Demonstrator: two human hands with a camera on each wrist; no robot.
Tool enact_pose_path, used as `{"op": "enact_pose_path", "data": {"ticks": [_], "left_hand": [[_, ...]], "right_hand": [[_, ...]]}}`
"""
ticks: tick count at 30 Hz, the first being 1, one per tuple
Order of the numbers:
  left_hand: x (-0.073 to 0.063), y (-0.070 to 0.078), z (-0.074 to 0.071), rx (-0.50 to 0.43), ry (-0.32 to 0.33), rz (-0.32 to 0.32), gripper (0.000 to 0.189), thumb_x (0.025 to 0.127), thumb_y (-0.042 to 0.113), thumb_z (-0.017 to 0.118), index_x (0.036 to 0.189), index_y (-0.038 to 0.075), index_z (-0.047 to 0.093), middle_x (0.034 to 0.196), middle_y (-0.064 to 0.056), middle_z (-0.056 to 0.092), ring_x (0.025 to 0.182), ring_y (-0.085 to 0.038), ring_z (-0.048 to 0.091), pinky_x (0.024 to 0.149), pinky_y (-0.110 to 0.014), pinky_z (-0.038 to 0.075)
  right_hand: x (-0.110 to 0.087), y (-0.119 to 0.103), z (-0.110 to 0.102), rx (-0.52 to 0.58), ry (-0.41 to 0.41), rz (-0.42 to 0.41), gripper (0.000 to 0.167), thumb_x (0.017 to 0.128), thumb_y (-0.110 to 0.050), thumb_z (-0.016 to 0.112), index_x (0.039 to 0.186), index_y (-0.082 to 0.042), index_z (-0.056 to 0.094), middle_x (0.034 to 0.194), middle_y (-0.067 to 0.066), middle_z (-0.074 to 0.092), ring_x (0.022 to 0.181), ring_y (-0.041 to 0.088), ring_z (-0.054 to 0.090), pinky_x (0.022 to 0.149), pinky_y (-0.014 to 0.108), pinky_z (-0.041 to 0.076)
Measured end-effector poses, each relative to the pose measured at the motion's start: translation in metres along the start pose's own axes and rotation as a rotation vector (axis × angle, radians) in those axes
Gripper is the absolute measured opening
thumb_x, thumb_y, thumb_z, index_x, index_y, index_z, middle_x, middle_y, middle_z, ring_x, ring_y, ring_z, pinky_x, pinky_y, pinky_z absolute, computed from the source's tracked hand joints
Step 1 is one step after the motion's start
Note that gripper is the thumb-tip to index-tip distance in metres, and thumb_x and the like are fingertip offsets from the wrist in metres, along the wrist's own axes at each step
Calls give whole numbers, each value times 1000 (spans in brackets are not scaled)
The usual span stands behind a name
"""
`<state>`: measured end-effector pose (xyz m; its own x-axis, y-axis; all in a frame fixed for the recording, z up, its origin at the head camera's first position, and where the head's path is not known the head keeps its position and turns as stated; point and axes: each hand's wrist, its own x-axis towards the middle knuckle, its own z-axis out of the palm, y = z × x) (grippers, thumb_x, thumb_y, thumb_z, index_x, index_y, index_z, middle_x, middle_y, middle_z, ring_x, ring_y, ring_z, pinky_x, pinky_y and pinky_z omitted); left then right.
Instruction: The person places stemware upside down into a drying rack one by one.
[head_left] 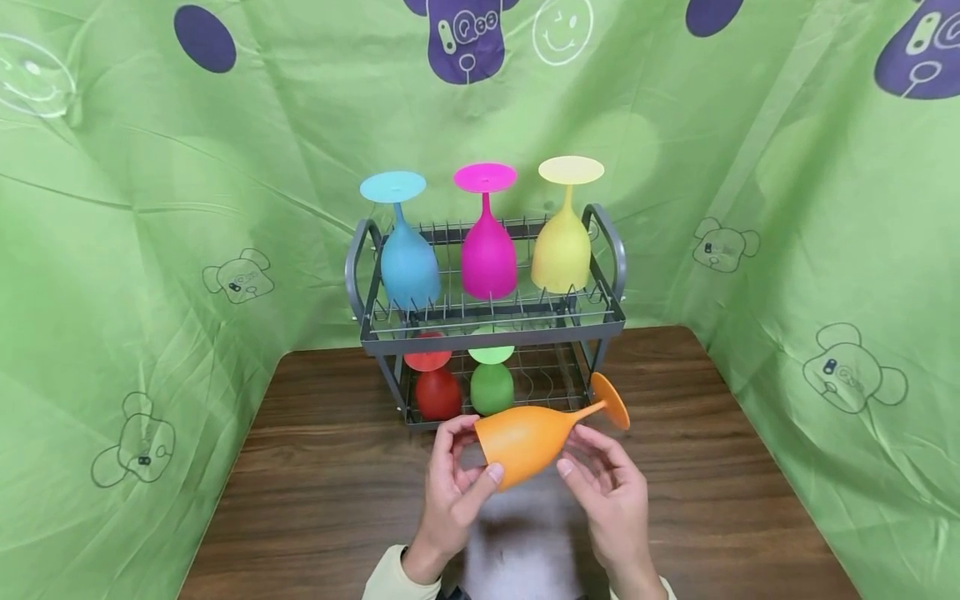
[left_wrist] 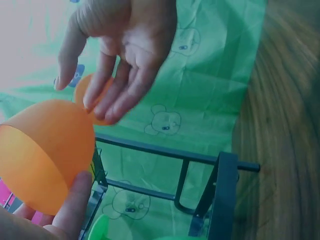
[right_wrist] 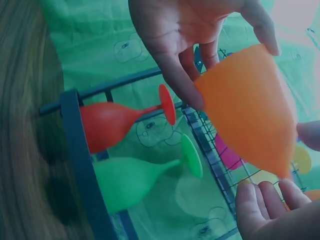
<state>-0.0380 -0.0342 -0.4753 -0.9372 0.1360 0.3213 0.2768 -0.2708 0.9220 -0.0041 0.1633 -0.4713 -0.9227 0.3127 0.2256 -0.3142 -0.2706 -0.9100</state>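
An orange plastic wine glass (head_left: pixel 528 442) lies tilted in the air before the rack, its mouth to the left and its foot up to the right. My left hand (head_left: pixel 455 492) pinches it near the rim, thumb in front and fingers behind. Around the stem end is my right hand (head_left: pixel 617 504), its fingers loosely bent and at the stem, its thumb apart from them. In the left wrist view the right thumb stands away from the wine glass (left_wrist: pixel 62 135). The right wrist view shows the right hand's fingertips (right_wrist: pixel 260 197) by the base of the bowl.
A dark two-tier dish rack (head_left: pixel 491 340) stands behind. Upside down on top are blue (head_left: pixel 408 267), magenta (head_left: pixel 489 258) and yellow (head_left: pixel 562 250) wine glasses; below are red (head_left: pixel 438 393) and green (head_left: pixel 492 388) ones. Green cloth (head_left: pixel 300 167) surrounds the wooden table (head_left: pixel 315 500).
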Motion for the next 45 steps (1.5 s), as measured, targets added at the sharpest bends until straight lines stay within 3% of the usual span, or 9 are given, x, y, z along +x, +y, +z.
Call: {"op": "enact_pose_path", "data": {"ticks": [4, 7, 11, 17, 22, 28, 34, 40, 45], "left_hand": [[-2, -3, 3, -72, -46, 18, 56, 93, -8, 62, 143, -10, 39, 137, -24, 48, 121, -22, 58, 70, -32, 66], [-3, -5, 5, -116, -69, 13, 55, 94, -7, 59, 144, -11, 36, 140, -22, 48, 123, -21, 57, 77, -34, 67], [-4, -7, 8, -152, -80, -6, 56, 96, -3, 57, 145, -12, 32, 139, -21, 50, 125, -22, 58, 88, -36, 66], [-5, -12, 10, -166, -74, -21, 56, 97, 2, 55, 145, -15, 30, 135, -19, 56, 122, -20, 61, 94, -31, 62], [-4, -14, 9, -170, -82, 6, 57, 97, 3, 54, 145, -17, 30, 135, -19, 57, 122, -21, 61, 97, -30, 61], [-1, -17, 5, -139, -80, 18, 58, 98, 5, 54, 146, -16, 30, 135, -20, 56, 123, -21, 61, 99, -30, 59], [2, -18, -2, -58, -22, 4, 53, 96, 2, 55, 145, -11, 38, 140, -18, 52, 126, -22, 57, 101, -27, 57], [8, -20, -17, 39, 40, 53, 49, 95, -5, 58, 142, -10, 42, 141, -22, 49, 129, -36, 56, 99, -34, 61], [13, -24, -35, 178, 119, 76, 50, 94, -4, 66, 140, -7, 47, 137, -16, 55, 125, -27, 60, 94, -32, 63]], "right_hand": [[3, 4, 0, 210, -67, 60, 40, 91, 22, 61, 130, 11, 60, 122, 10, 70, 111, 18, 71, 94, 28, 62], [5, 6, -2, 363, -162, 91, 43, 94, 22, 53, 134, 7, 60, 122, 10, 68, 111, 17, 69, 97, 28, 61], [7, 7, -5, 436, -253, 154, 46, 97, 19, 49, 140, 4, 56, 126, 10, 66, 113, 17, 67, 99, 29, 60], [9, 6, -7, 428, -287, 194, 47, 99, 17, 48, 143, 1, 53, 128, 8, 65, 114, 16, 68, 99, 28, 60], [8, 6, -6, 405, -257, 219, 48, 97, 18, 50, 140, -1, 55, 126, 7, 65, 113, 15, 68, 99, 28, 60], [12, 7, -3, 371, -271, 184, 48, 96, 20, 50, 140, 2, 54, 126, 8, 63, 114, 15, 67, 101, 28, 59], [19, 9, -2, 344, -267, 109, 47, 94, 22, 53, 138, 5, 55, 125, 10, 64, 113, 16, 67, 98, 27, 60], [30, 13, -5, 224, -201, 87, 49, 90, 21, 64, 136, 7, 57, 126, 11, 68, 113, 17, 70, 96, 27, 62], [38, 20, -9, 88, -138, 98, 49, 85, 22, 68, 132, 10, 60, 132, 6, 70, 114, 15, 71, 98, 27, 61]]}}
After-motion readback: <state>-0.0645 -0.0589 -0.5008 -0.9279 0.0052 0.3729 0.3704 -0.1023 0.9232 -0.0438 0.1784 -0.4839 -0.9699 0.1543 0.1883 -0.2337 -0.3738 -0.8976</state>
